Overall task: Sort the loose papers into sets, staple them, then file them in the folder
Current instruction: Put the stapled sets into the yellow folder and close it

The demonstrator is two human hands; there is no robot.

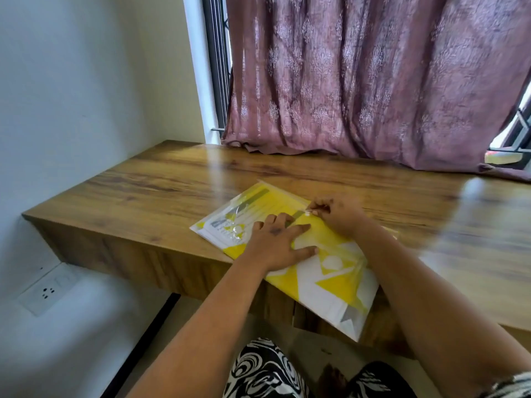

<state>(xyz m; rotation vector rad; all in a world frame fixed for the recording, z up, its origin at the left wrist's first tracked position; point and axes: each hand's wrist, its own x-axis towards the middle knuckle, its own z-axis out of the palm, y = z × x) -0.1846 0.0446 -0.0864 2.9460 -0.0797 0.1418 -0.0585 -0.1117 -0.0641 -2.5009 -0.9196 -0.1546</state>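
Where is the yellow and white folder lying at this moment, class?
In the head view the folder lies on the wooden desk, its near right corner hanging over the front edge. The left hand presses flat on it, the right hand pinches its clasp.

My folder point(324, 271) is glossy clear plastic; the tabletop point(172, 179) is polished wood; the curtain point(373, 76) is patterned cloth.

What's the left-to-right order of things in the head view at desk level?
wall socket → papers showing through the folder's clear end → left hand flat on the yellow folder → right hand pinching the folder's snap.
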